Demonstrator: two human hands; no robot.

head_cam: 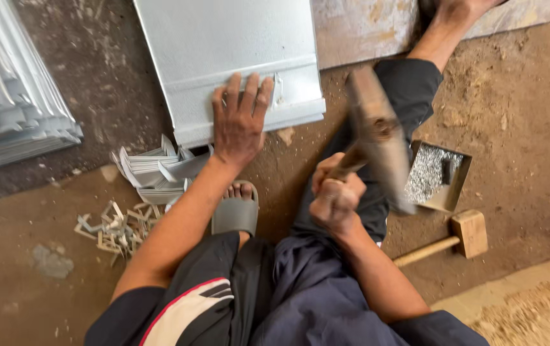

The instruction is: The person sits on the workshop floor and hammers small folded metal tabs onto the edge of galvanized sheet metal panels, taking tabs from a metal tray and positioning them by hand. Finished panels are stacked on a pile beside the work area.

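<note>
The left hand (240, 118) is pressing flat, fingers spread, on the grey metal sheet (224, 57) lying on the dirt floor (518, 128) at twelve o'clock. The right hand (336, 195) is clenching a blurred hammer (377, 138), raised at two o'clock of the sheet's small clip (277, 90). A strike looks under way; landing it squarely calls for keeping clear of the holding fingers.

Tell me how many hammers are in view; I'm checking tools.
2. One hammer is raised, blurred, in the right hand. A wooden mallet lies on the dirt floor beside the box of nails.
</note>
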